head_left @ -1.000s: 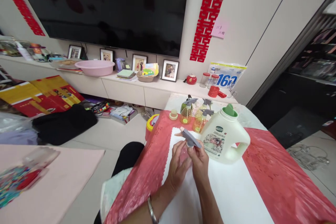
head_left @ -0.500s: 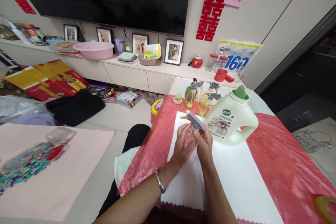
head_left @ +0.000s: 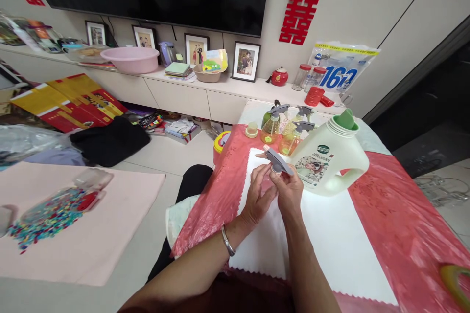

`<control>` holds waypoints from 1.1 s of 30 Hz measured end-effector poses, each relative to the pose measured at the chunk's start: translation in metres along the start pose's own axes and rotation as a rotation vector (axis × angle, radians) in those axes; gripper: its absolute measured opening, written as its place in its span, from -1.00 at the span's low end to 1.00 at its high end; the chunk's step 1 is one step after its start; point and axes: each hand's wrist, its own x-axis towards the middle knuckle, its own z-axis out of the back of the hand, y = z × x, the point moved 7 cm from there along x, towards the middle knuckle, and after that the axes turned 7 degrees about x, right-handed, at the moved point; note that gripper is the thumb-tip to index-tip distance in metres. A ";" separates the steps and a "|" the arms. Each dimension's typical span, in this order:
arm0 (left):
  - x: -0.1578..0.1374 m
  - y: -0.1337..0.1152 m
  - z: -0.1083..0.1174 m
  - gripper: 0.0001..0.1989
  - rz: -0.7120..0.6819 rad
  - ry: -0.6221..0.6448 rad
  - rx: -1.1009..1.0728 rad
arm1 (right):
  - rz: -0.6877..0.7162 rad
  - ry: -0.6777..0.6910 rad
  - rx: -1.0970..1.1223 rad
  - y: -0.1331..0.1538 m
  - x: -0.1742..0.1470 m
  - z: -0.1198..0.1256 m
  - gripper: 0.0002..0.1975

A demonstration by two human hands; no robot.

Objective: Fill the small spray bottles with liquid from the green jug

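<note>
Between both hands is a small spray bottle (head_left: 278, 161) with a grey trigger head and a clear, pinkish-looking body, mostly covered by the fingers. My left hand (head_left: 258, 196) wraps the body from the left. At the neck, just under the spray head, my right hand (head_left: 290, 191) has its thumb and fingers closed. Directly right of them stands a large pale green detergent jug (head_left: 328, 156) with a green pouring spout. Behind are several spray bottles with yellowish liquid, among them one spray bottle (head_left: 270, 129) beside a pale cap (head_left: 251, 130).
A white scalloped sheet (head_left: 341, 239) lies over the red plastic table cover (head_left: 392, 190). A roll of tape (head_left: 455, 283) sits at the right edge. At left, colourful small pieces (head_left: 55, 217) are spilled on a pink surface (head_left: 121, 215).
The camera view has tilted down and shifted slightly left, so everything appears moved. Both hands keep hold of the spray bottle in much the same pose.
</note>
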 end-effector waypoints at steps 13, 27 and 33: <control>-0.001 0.027 0.009 -0.03 0.021 0.098 0.165 | -0.020 0.004 -0.015 0.000 -0.001 0.002 -0.50; -0.010 0.035 0.010 0.06 0.089 0.013 0.119 | -0.157 0.286 -0.217 0.007 -0.023 0.019 -0.25; -0.016 0.020 0.003 0.05 -0.101 0.162 0.133 | -0.144 0.265 -0.413 0.020 -0.036 0.036 -0.34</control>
